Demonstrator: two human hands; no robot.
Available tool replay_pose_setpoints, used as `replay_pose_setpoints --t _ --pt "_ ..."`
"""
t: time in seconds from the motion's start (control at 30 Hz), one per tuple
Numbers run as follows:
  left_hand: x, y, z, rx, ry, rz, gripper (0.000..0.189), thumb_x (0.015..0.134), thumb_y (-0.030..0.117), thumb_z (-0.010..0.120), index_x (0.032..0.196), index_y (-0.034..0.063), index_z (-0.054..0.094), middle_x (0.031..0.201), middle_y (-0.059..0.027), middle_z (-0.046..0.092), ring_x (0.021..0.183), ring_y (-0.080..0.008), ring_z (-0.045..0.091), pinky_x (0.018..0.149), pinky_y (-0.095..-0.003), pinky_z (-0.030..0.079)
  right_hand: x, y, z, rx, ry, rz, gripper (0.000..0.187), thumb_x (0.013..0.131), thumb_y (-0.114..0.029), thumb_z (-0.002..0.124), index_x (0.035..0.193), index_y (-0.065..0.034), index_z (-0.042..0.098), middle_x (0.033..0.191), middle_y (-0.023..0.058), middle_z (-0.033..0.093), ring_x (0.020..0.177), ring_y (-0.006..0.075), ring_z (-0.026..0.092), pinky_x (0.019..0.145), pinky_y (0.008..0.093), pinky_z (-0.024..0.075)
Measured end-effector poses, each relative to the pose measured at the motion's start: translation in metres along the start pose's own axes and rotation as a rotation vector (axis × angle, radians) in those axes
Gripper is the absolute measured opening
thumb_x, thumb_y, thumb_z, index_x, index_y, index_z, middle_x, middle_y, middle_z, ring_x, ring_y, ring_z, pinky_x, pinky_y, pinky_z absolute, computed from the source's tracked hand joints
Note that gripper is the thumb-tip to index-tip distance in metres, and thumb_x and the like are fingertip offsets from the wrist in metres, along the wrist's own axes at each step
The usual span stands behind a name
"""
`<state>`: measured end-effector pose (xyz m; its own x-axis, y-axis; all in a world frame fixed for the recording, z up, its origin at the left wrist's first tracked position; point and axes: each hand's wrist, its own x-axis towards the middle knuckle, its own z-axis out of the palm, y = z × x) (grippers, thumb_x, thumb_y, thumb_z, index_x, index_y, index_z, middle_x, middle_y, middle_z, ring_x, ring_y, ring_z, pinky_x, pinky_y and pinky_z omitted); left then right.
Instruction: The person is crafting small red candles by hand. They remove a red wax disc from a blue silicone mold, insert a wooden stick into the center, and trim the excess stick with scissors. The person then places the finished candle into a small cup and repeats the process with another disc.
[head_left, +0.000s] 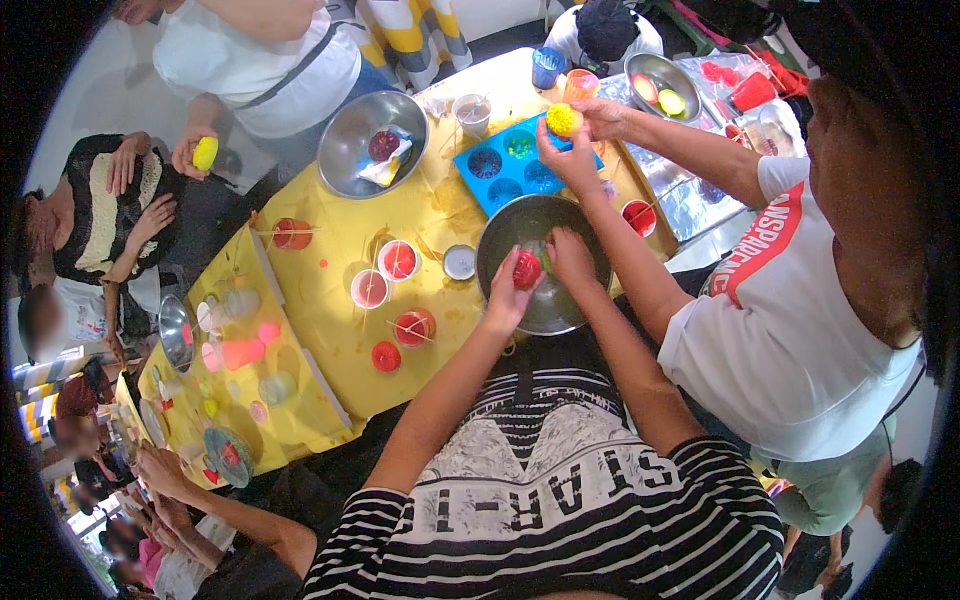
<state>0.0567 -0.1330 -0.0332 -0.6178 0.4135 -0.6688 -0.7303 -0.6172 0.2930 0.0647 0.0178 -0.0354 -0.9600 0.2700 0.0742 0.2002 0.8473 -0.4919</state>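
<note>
My left hand (508, 292) holds a round red piece (526, 268), possibly wax or soap, over a steel mixing bowl (544, 319). Inside the same bowl, my right hand (570, 259) has its fingers around something green (546, 259), mostly hidden by the fingers. Just beyond the bowl lies a blue silicone mould (469, 161) with round patterned cavities, some with coloured contents. A small round metal lid or dish (459, 262) touches or nearly touches the bowl's left side. Further left stand white cups with red contents (397, 260) and a jar of red material (414, 328) with sticks across its top.
At my right, a co-worker's hands (574, 154) hold a yellow textured ball (562, 120) above the mould. Another steel bowl (337, 127) stands at the far left, a red cup (638, 218) at the right. A red textured piece (386, 356) lies on the yellow-covered table (322, 292).
</note>
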Motion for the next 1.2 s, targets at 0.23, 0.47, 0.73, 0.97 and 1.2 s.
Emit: replay_pose_setpoints --t 0.23,0.47,0.73,0.97,1.2 --pt "-0.033 0.029 0.021 -0.079 -0.114 -0.050 0.040 0.095 0.040 0.044 0.120 0.0087 0.050 0.122 -0.0115 0.056 0.111 -0.0264 0.054 0.098 -0.0485 0.042 -0.006 -0.051 -0.060 0.070 -0.133 0.099 0.034 0.094 -0.033 0.045 0.082 -0.0058 0.060 0.069 0.0201 0.062 0.072 0.0383 0.063 0.063 0.0492 0.0483" --pt "-0.048 0.047 0.013 -0.022 -0.198 -0.152 0.043 0.097 0.035 0.040 0.126 0.0054 0.048 0.127 -0.0136 0.053 0.114 -0.0279 0.053 0.099 -0.0473 0.041 -0.026 -0.043 -0.052 0.173 -0.251 0.202 0.056 0.098 -0.038 0.027 0.075 -0.0058 0.067 0.073 0.0164 0.066 0.069 0.0397 0.063 0.071 0.0472 0.0494" --pt "-0.076 0.075 0.013 0.091 -0.367 -0.156 0.045 0.097 0.033 0.038 0.128 0.0018 0.045 0.127 -0.0173 0.053 0.114 -0.0285 0.054 0.098 -0.0451 0.043 -0.040 -0.027 -0.013 0.449 0.075 0.009 0.026 0.089 -0.013 0.043 0.111 -0.0092 0.056 0.082 0.0118 0.068 0.074 0.0324 0.065 0.071 0.0459 0.0495" --pt "-0.091 0.093 0.020 0.102 -0.372 -0.141 0.043 0.096 0.031 0.040 0.125 -0.0005 0.046 0.125 -0.0189 0.054 0.113 -0.0294 0.055 0.100 -0.0455 0.042 -0.045 -0.058 -0.057 0.015 -0.191 -0.032 0.015 0.086 -0.014 0.054 0.096 -0.0058 0.061 0.090 0.0184 0.063 0.084 0.0332 0.060 0.077 0.0412 0.0471" --pt "-0.073 0.069 0.010 0.001 -0.166 -0.076 0.037 0.095 0.032 0.042 0.118 0.0037 0.050 0.119 -0.0160 0.057 0.109 -0.0307 0.056 0.097 -0.0499 0.044 -0.048 -0.059 -0.044 0.365 0.081 -0.169 0.021 0.074 -0.003 0.062 0.094 -0.0081 0.062 0.091 0.0157 0.057 0.092 0.0335 0.057 0.080 0.0414 0.0460"
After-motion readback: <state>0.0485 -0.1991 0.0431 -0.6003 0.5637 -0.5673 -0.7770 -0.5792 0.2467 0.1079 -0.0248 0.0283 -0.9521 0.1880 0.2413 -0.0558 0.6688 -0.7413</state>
